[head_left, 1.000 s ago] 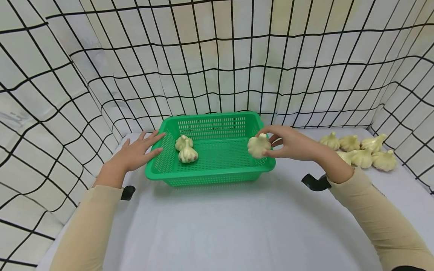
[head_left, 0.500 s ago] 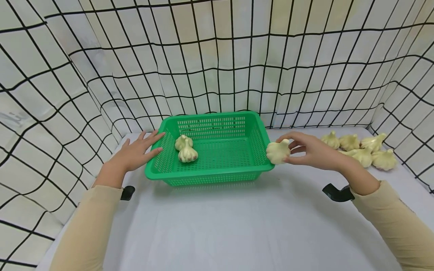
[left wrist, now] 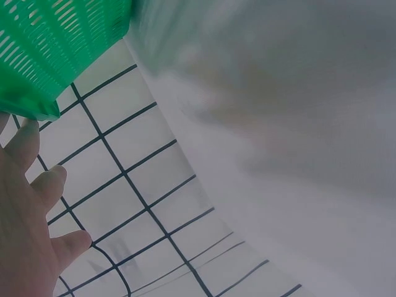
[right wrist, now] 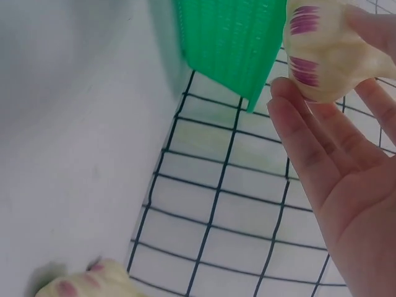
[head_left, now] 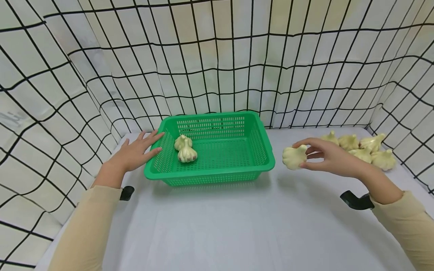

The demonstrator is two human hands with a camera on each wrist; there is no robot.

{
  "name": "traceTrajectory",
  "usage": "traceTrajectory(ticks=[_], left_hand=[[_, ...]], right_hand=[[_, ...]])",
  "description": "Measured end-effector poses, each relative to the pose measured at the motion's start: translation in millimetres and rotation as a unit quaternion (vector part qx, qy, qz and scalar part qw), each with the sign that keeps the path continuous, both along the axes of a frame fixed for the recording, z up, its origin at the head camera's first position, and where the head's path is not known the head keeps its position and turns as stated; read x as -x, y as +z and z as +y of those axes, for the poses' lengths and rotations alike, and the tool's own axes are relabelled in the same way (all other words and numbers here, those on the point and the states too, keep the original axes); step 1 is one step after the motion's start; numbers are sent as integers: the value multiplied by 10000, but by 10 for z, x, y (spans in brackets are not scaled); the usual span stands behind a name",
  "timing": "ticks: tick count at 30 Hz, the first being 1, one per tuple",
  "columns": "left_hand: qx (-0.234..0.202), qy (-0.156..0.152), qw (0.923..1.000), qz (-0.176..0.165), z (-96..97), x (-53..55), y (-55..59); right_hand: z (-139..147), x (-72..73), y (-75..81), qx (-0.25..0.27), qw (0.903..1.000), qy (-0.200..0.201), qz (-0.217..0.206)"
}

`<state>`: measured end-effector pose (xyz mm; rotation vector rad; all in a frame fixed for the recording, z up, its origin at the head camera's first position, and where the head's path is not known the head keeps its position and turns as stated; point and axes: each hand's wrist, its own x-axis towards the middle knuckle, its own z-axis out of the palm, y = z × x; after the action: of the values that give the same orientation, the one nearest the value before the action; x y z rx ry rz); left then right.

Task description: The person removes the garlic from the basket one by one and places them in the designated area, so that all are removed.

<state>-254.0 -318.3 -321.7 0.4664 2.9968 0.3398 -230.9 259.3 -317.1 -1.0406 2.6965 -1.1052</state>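
Between thumb and fingers, my right hand (head_left: 327, 158) holds a pale garlic bulb (head_left: 293, 157) over the table, just right of the green basket (head_left: 217, 174). Purple streaks mark the underside of this held garlic bulb (right wrist: 315, 55) in the right wrist view. My left hand (head_left: 135, 152) rests with spread, straight fingers on the basket's left rim. Two garlic bulbs (head_left: 187, 153) lie together inside the basket, toward its left end. In the left wrist view, the fingertips of the left hand (left wrist: 31, 192) meet the rim of the basket (left wrist: 68, 55).
Several more garlic bulbs (head_left: 383, 160) lie grouped on the right of the white table (head_left: 217, 226), partly behind the right hand. A black grid net (head_left: 234, 69) over white sheeting walls off the back and both sides.
My right hand has carried the garlic bulb from over the basket's right end rightward, out past the rim. The left hand and the basket stay in place.
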Motion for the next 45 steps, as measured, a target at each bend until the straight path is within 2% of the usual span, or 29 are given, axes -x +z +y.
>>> traceTrajectory(ticks=[7,17,26,36,41,45], left_hand=[[-6,-1,10000,-13,-21,-7,-18],[-17,-21,10000,23,-18,-9,-27],[-21,-41,10000,69,-20,-1,-25],[15,-51,10000,77,-23,15,-38],[10,-56,10000,67,-18,19,-35],[13,-68,10000,43,-26,19,-22]], right_hand=[[274,-52,-120,-193,9991,-224,-309],[690,-68,-260,-339,9967,-639,-376],[981,-58,-365,-62,9992,-212,-337],[1243,-109,-471,-212,9947,-855,-539],[1338,-136,-495,-398,9922,-1009,-608],[1429,-142,-509,-485,9917,-968,-694]])
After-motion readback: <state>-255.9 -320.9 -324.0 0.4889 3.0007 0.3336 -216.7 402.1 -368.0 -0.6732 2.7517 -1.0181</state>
